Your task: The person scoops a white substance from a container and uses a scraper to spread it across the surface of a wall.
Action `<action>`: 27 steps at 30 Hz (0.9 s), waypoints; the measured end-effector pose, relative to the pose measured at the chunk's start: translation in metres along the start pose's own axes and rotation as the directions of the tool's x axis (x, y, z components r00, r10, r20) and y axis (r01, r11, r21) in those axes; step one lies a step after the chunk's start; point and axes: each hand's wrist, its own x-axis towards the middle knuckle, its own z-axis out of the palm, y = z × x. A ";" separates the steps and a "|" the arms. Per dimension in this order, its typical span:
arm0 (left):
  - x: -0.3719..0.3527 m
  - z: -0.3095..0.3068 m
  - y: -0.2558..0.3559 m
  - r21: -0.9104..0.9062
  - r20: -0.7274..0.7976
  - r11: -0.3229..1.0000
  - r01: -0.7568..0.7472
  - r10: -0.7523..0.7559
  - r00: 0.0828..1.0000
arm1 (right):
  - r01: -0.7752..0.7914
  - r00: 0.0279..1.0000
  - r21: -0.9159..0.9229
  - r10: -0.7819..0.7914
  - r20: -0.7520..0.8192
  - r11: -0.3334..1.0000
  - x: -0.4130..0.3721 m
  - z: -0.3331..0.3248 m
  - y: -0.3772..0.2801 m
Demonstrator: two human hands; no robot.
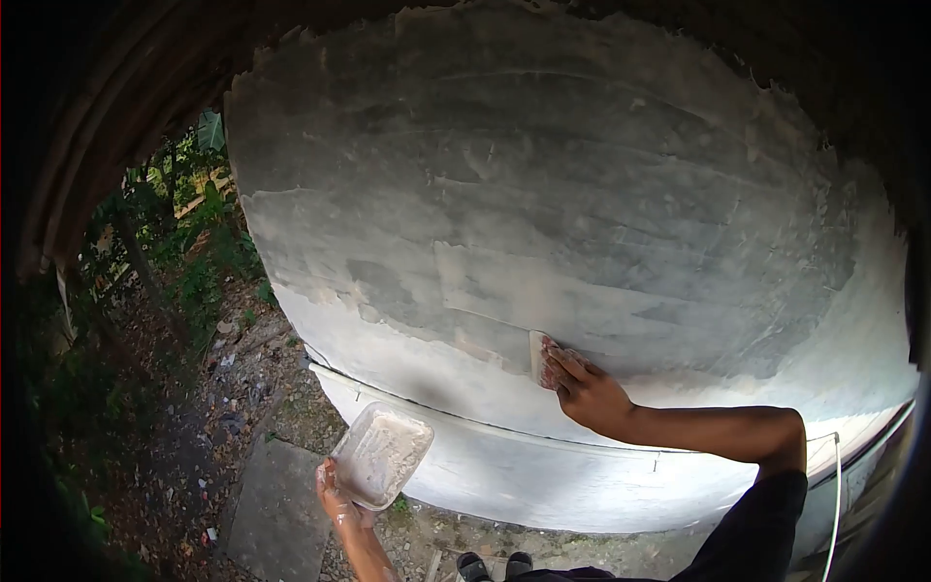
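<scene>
My right hand (589, 396) is closed around a putty scraper (536, 357), its pale flat blade laid against the wall (582, 194). The blade sits near the lower border of the grey, smeared area, just above the white part. Lower left, my left hand (336, 495) grips the side of a clear plastic tub (353, 450), held tilted and away from the wall. Whitish paste (390, 448) coats the inside of the tub. White smears show on the fingers and wrist of my left hand.
A thin pipe or cable (485, 419) runs along the lower wall, and a white hose (836, 504) hangs at the right. Below are my shoes (495, 565), a concrete slab (276, 509) and littered ground. Plants (194, 223) grow at the left.
</scene>
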 end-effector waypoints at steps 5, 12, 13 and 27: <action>-0.003 0.045 -0.045 0.096 0.144 0.988 0.125 -0.138 0.980 | -0.154 0.969 -0.042 0.160 0.189 0.987 -0.101 -0.018 0.010; -0.027 0.098 -0.098 0.148 0.347 0.919 0.366 -0.395 0.851 | -0.293 0.881 -0.218 0.351 0.316 0.931 -0.225 -0.046 0.025; -0.033 0.104 -0.102 0.166 0.364 0.910 0.381 -0.416 0.833 | -0.309 0.881 -0.207 0.362 0.304 0.928 -0.243 -0.048 0.029; -0.041 0.092 -0.106 0.237 0.421 0.885 0.401 -0.465 0.779 | -0.906 0.298 0.265 0.942 -0.153 0.330 -0.294 -0.076 0.013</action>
